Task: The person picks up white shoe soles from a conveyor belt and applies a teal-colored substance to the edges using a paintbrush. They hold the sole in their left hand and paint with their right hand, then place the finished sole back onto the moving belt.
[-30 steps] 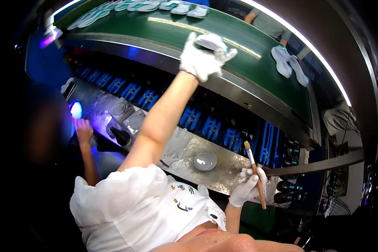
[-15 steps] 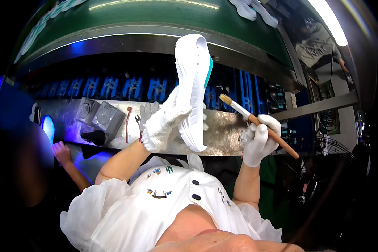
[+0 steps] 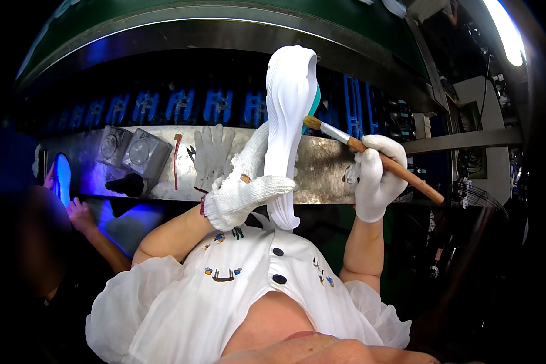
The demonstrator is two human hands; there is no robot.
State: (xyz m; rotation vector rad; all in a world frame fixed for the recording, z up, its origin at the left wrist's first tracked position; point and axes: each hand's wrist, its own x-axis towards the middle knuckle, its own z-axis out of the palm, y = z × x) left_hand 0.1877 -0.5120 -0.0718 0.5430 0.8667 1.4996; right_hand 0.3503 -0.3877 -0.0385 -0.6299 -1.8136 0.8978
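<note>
A white shoe sole (image 3: pixel 283 115) stands lengthwise in front of me, its curved sidewall turned to view and a teal edge showing on its right. My left hand (image 3: pixel 239 197), in a white knit glove with a hole in it, grips the sole's left side; some fingers are hidden behind it. In my gloved right hand (image 3: pixel 379 182) is a paintbrush (image 3: pixel 417 182) with a wooden handle and a pale ferrule. Its tan bristles are at the sole's right edge, close to the teal part; whether they touch I cannot tell.
A metal ledge (image 3: pixel 324 176) carries grey boxes (image 3: pixel 147 153), a black bottle (image 3: pixel 126 185), a red-handled brush (image 3: pixel 176 161) and a spare glove (image 3: pixel 214 151). Beyond are blue racks (image 3: pixel 218 106) and a green belt (image 3: pixel 224 7). At left, a co-worker's hand (image 3: pixel 82 213) is near a blue-lit sole (image 3: pixel 62 179).
The sole has turned from showing its inner face to showing its sidewall. The brush has moved left, bringing its bristles to the sole's edge. The view has shifted slightly.
</note>
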